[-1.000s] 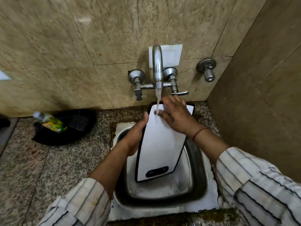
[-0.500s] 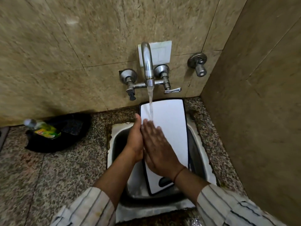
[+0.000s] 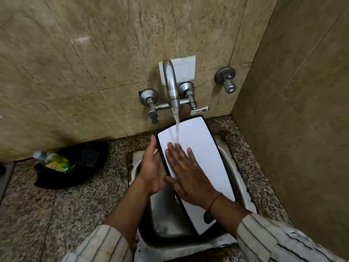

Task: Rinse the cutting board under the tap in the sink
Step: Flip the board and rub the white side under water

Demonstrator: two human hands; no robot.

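Steel sink (image 3: 243, 197), cutting board (image 3: 204, 148) unmoved, left hand (image 3: 151, 167) still gripping edge, right hand (image 3: 187, 173) flat, barely shifted

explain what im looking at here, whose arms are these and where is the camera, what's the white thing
There is no machine here. The picture comes from a wide-angle camera worn on a person's head, looking down at their own two bare hands, so the arms in striped sleeves come in from the bottom edge.

The white thing is a cutting board with a black rim, propped at a slant in a small steel sink. Water runs from the wall tap onto the board's upper part. The left hand grips the board's left edge and steadies it. The right hand lies flat and open on the white face, fingertips at the stream, as if rubbing it clean.

On the speckled stone counter to the left lies a black bag with a green-labelled bottle on it.
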